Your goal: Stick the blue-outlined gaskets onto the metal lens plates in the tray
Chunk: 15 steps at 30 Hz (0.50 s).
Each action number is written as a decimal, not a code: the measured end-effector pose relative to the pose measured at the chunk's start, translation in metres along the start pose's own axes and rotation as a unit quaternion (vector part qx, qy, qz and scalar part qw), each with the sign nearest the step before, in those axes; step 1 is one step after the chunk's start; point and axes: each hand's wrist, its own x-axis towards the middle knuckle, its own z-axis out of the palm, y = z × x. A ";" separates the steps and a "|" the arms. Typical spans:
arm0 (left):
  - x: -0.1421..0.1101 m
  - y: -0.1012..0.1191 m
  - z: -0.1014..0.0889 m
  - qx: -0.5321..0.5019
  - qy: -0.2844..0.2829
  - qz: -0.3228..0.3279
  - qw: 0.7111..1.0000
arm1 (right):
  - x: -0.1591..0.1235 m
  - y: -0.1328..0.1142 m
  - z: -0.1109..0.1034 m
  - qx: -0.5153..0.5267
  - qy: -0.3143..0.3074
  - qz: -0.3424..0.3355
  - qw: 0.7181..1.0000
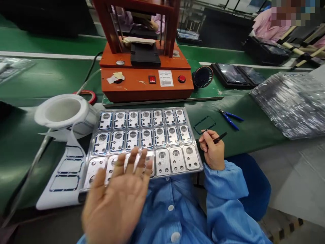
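My right hand is closed around slim black tweezers. At their tip is a thin dark-blue adhesive frame, held up just right of the tray. My left hand is raised palm up with fingers spread, slightly blurred and holding nothing. It covers part of the front row of a clear plastic tray. Rows of silvery plates lie in the tray; blue frames edge those in the two back rows. Plates visible in the front row show plain edges.
A white sticker roll stands left, its backing strip bearing several frames. Behind the tray is an orange press. Blue-handled cutters, black trays and stacked clear trays lie right. A person in pink sits across.
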 end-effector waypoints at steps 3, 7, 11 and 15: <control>0.018 -0.008 0.011 -0.035 -0.011 -0.084 0.996 | -0.001 0.000 -0.001 0.004 0.001 -0.001 1.000; 0.020 -0.017 0.008 -0.051 -0.027 -0.114 0.992 | -0.002 0.000 -0.002 0.004 -0.001 0.000 1.000; 0.019 -0.023 0.002 -0.021 -0.063 -0.110 0.992 | -0.003 -0.001 -0.003 -0.002 -0.001 0.000 1.000; 0.020 -0.028 -0.001 0.004 -0.091 -0.102 0.991 | -0.003 -0.001 -0.003 -0.007 -0.002 -0.002 1.000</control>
